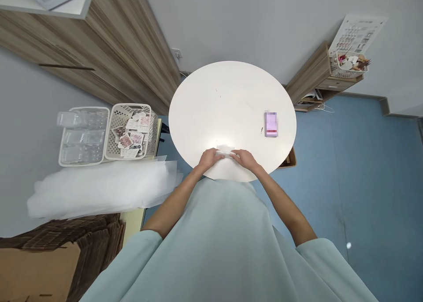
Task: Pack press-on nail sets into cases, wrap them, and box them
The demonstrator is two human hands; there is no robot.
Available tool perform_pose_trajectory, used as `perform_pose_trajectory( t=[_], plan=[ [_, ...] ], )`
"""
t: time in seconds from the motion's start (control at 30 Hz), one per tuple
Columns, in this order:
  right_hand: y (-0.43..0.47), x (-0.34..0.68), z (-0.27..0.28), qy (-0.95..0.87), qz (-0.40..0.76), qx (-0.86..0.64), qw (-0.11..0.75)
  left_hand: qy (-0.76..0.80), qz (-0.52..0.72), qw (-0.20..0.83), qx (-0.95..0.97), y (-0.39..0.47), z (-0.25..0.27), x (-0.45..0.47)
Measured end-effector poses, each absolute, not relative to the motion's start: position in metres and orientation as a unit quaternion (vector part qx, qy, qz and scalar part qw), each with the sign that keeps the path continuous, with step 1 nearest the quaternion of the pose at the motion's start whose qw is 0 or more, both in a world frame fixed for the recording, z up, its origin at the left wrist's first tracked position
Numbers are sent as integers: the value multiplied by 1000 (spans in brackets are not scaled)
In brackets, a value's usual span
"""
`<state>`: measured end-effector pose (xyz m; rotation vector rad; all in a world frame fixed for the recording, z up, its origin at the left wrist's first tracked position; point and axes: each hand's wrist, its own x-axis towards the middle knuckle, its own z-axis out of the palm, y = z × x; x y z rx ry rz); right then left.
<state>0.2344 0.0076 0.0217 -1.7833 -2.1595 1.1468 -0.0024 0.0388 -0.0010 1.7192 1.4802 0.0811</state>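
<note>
Near the front edge of the white oval table (228,103), my left hand (210,158) and my right hand (244,158) meet at a small whitish translucent wrapped bundle (226,151). My left fingers close on its left end, and those of my right hand grip the right end. A loose filmy flap shows on its far side. What lies inside the wrapping I cannot make out. To the right on the tabletop lies a pinkish-purple box (271,124), apart from both hands, its print blurred.
On the left, a white basket (106,136) holds clear plastic containers; another basket (112,147) holds printed cards. Nearer are a stack of white translucent sheets (99,189) and flattened cardboard boxes (39,266). A wooden cabinet (310,68) stands at the right by the wall.
</note>
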Motion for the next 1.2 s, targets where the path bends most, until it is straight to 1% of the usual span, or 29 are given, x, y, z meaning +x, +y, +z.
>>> perform_pose_trajectory(
  t=[0.1, 0.27, 0.37, 0.43, 0.57, 0.73, 0.87, 0.93, 1.03, 1.2],
  plan=[
    [24, 229, 16, -689, 355, -628, 68, 631, 1, 404, 662, 51, -4, 7],
    [47, 221, -2, -652, 329, -680, 69, 663, 17, 384, 642, 57, -7, 20],
    [50, 219, -8, -646, 293, -700, 76, 674, 25, 374, 636, 54, -8, 23],
    [49, 218, -8, -651, 281, -699, 90, 683, 38, 367, 630, 50, -9, 23],
    [42, 211, -3, -685, 308, -648, 126, 711, 85, 350, 604, 38, -8, 22],
    [19, 198, 0, -680, 336, -646, 87, 723, 103, 388, 562, 25, -2, 5],
    [-4, 181, -5, -651, 399, -639, 91, 711, 129, 453, 522, 13, 2, -19],
    [-9, 165, -10, -653, 411, -629, 96, 706, 144, 472, 508, 6, 2, -33],
    [-6, 130, -13, -670, 414, -610, 84, 731, 154, 443, 495, -3, 1, -58],
    [11, 73, -7, -720, 402, -565, 32, 781, 153, 385, 468, -9, 1, -98]
  ],
)
